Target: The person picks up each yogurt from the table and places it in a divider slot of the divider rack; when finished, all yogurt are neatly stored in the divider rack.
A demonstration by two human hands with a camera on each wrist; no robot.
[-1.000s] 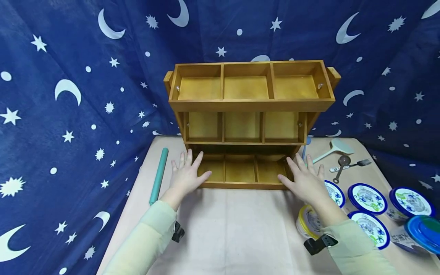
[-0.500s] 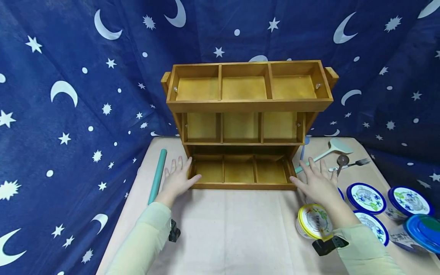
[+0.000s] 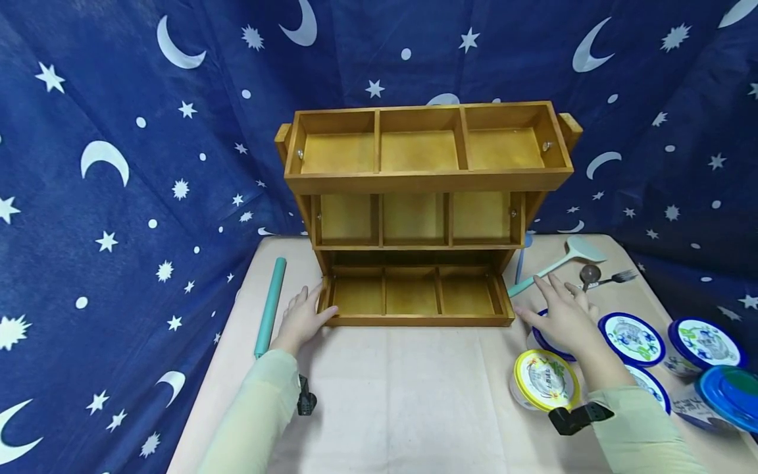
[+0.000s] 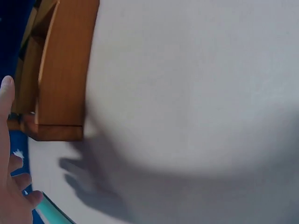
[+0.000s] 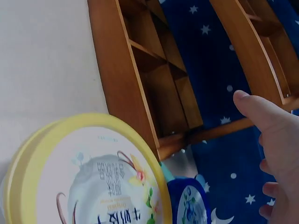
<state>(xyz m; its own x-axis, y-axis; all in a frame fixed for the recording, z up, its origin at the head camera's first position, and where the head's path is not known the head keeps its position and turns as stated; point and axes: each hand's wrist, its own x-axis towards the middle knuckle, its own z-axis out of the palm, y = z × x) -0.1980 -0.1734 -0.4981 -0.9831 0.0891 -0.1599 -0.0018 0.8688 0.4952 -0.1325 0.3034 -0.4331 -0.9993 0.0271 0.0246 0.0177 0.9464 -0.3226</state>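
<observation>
- Head: three-tier wooden organizer [image 3: 429,183] on the pale tablecloth [image 3: 408,401], in front of the moon-and-star curtain [image 3: 195,131], tiers spread stepwise; no items seen in its compartments.
- Head: left hand [image 3: 299,321] by the organizer's lower left front corner, thumb along it, contact unclear; nothing held. Teal rod [image 3: 270,309] just outside it.
- Head: right hand [image 3: 561,317] off the lower right corner, above a blue-lidded tub [image 3: 549,349], fingers spread, nothing held. Yellow-lidded tub [image 3: 546,380] nearer the person; light-blue turner [image 3: 583,249] beyond.
- Head, judgement: step looks like positioning hands at the organizer's two ends. Gripping it would call for both palms coming inward, the right one farther, clear of the tubs.
- Left wrist: thumb straight, other fingers loosely bent, grasp-free; organizer's front corner alongside.
- Right wrist: thumb extended, fingers relaxed, no hold; yellow-lidded tub fills the foreground, organizer behind it.
</observation>
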